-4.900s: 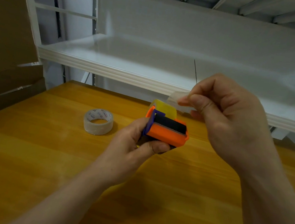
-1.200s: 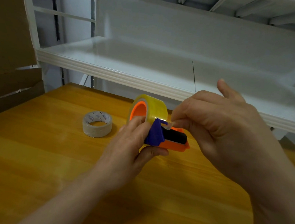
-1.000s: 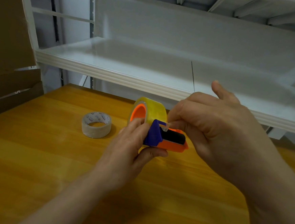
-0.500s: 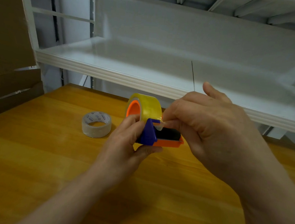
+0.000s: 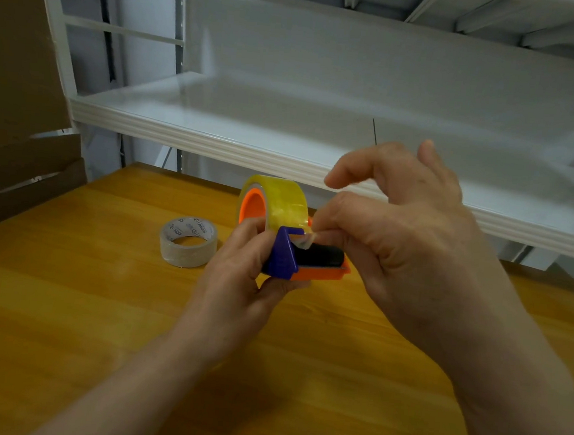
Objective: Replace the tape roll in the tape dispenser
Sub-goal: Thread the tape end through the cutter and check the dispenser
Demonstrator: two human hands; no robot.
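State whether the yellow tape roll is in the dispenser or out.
In: the tape roll sits round the orange hub of the dispenser.

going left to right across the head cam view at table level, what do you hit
cardboard → loose tape roll → left hand → tape dispenser, gripped by that hand → right hand, pinching the tape end

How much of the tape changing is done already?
Mostly done. The yellowish tape roll already sits on the orange dispenser, and the other roll lies aside on the table. Right now the left hand holds the dispenser while the right hand pinches the loose tape end at the purple guard, above the black roller. Left to do, probably: lay that end flat over the roller.
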